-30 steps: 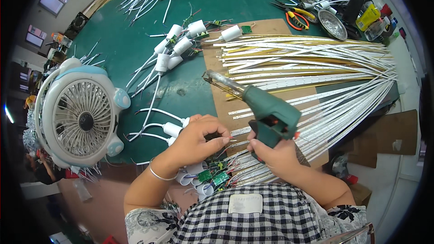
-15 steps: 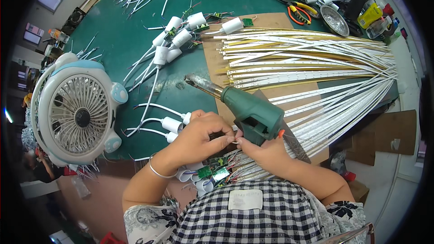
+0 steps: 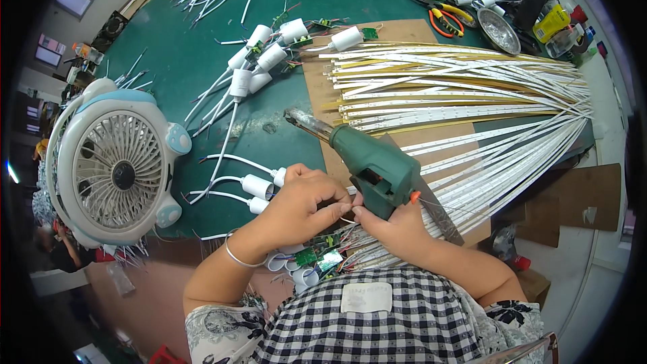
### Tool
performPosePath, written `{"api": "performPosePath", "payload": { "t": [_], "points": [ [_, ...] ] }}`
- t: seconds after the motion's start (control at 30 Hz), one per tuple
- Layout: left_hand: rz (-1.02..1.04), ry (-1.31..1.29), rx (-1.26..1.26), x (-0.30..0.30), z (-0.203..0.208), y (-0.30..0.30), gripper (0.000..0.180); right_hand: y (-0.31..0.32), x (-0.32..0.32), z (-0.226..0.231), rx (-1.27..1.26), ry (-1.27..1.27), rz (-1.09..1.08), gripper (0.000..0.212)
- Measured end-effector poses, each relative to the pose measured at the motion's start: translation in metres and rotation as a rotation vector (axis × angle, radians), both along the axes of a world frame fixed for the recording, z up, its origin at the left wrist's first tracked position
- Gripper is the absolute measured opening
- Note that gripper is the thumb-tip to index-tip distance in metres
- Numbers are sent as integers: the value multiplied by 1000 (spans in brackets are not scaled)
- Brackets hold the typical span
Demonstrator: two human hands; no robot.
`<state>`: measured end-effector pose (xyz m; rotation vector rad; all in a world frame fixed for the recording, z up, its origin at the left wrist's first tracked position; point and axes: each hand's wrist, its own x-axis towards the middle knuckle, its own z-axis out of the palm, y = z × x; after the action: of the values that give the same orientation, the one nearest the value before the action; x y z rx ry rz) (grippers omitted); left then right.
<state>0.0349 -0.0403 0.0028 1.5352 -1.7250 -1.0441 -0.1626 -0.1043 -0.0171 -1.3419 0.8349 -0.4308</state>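
Note:
My right hand (image 3: 397,232) is closed round the lower part of a green soldering gun (image 3: 374,162), whose handle is mostly hidden. Its metal tip points to the far left, above the bench. The thumb of that hand also meets the fingers of my left hand (image 3: 303,205). Closed in a pinch, my left hand grips a thin white wire (image 3: 348,220) at the point where both hands meet. Just below them lie small green circuit boards (image 3: 305,257) with coloured leads and white lamp caps (image 3: 305,276). More white caps with cables (image 3: 257,187) lie beside my left hand.
A white fan (image 3: 111,168) stands at the left. Narrow white and yellow LED strips (image 3: 431,87) fan out across cardboard (image 3: 401,29) to the right. Pliers (image 3: 448,20), a metal dish (image 3: 499,31) and bottles (image 3: 552,23) sit at the far right of the green bench (image 3: 182,61).
The soldering gun has shifted slightly, its tip a little to the right and its body tilted. My hands stay together, and the white wire shows a little lower between them.

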Motion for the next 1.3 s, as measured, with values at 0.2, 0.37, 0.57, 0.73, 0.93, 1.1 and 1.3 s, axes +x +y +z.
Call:
{"api": "performPosePath", "payload": {
  "t": [0.2, 0.37, 0.57, 0.73, 0.93, 1.1, 1.3],
  "points": [
    [16, -15, -35, -3, 1, 0, 9, 1, 1, -6, -53, -31, -35, 26],
    [22, -47, -21, -4, 3, 1, 8, 2, -1, -12, -121, -47, -18, 28],
    [71, -48, -75, -6, -1, 4, 6, 2, 2, -12, -165, -3, -70, 29],
    [147, -211, -138, -5, 0, 1, 6, -5, -1, 6, -42, 15, -130, 25],
    [253, -595, -331, -6, -11, -12, 7, -8, -57, 37, -51, 4, -166, 16],
    [294, -582, -292, -9, -14, -20, 5, 0, -113, 37, -61, 122, -89, 29],
    [251, -555, -235, -13, -10, -32, 5, 5, -130, 26, 3, -48, -33, 43]
  ]
}}
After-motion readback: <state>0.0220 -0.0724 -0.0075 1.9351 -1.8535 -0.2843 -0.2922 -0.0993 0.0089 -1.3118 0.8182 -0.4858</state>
